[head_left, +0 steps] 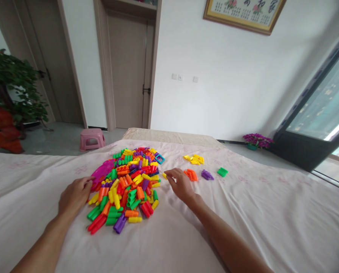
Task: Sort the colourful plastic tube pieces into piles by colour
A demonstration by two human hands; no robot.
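A large heap of plastic building pieces (135, 178) in red, orange, yellow, green and purple lies on the cloth; many are tubes joined side by side. At its left edge is a flat magenta plastic piece (102, 171), partly covered by the heap. My left hand (74, 195) is closed on the near rim of that magenta piece. Right of the heap, my right hand (181, 184) pinches a small yellow piece (164, 175) between thumb and fingers. Beyond it lie separate groups: yellow pieces (194, 159), orange pieces (190, 174), purple pieces (207, 174) and green pieces (222, 172).
A wrinkled pale floral cloth (257, 212) covers the surface beneath everything. At the heap's far right sits a blue square frame (159, 158). A pink stool (92, 139) stands on the floor behind, and purple flowers (257, 140) are by the wall.
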